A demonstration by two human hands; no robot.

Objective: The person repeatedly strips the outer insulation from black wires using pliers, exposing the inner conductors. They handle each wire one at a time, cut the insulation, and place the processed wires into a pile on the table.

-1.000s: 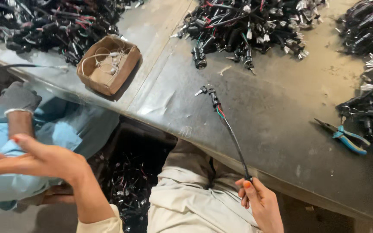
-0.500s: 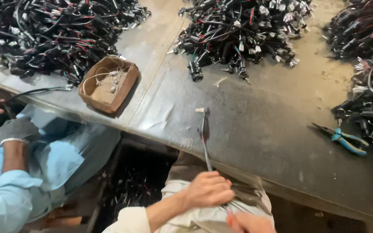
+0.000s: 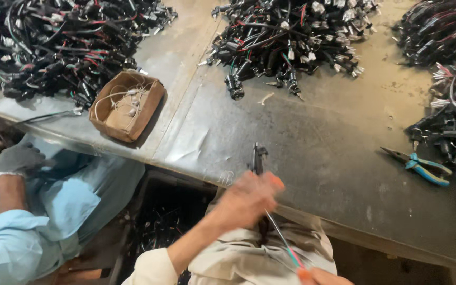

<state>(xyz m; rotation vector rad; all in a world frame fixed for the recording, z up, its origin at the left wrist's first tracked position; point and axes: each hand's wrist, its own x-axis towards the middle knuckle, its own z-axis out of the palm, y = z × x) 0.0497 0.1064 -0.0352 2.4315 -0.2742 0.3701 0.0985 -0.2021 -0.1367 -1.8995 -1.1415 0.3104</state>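
Note:
A thin black cable harness [image 3: 258, 157] with a black connector at its far end lies over the near edge of the grey metal table [image 3: 317, 153]. My left hand [image 3: 249, 198], blurred by motion, is closed around this cable just below the connector. Coloured wires run from there down to my right hand [image 3: 320, 276], of which only the fingertips show at the bottom edge, pinching the wire's near end. Both hands are above my lap in beige clothing.
An open cardboard box [image 3: 127, 105] with pale wires sits at the table's left edge. Heaps of black wire harnesses lie far left [image 3: 54, 42], far centre [image 3: 286, 37] and right [image 3: 449, 79]. Blue-handled pliers [image 3: 422, 168] lie at the right. A co-worker's grey-gloved hand [image 3: 14, 158] is at left.
My left hand swung in from the left and closed on the cable, then slid up towards the connector. The cable was drawn nearer to me. My right hand dropped lower in view.

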